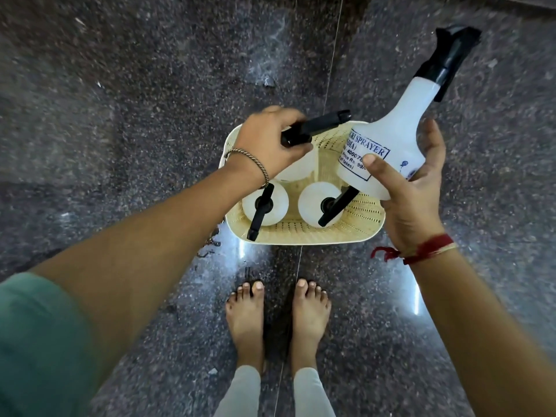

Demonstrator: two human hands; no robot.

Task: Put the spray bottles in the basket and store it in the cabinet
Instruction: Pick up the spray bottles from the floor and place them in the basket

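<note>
third bottle (296,168) mostly behind left hand (267,145)

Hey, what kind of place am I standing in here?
Probably indoors at home: a polished speckled stone floor with tile seams, bare feet, and a cream plastic basket of spray bottles on the floor. Which room is unclear.

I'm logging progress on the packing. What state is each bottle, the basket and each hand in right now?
Cream perforated plastic basket: on the dark stone floor, open-topped.
Two white spray bottles with black triggers: upright in the basket.
Third white bottle: in the basket, left hand gripping its trigger.
Labelled white spray bottle: tilted, above the basket, held by right hand.
</note>
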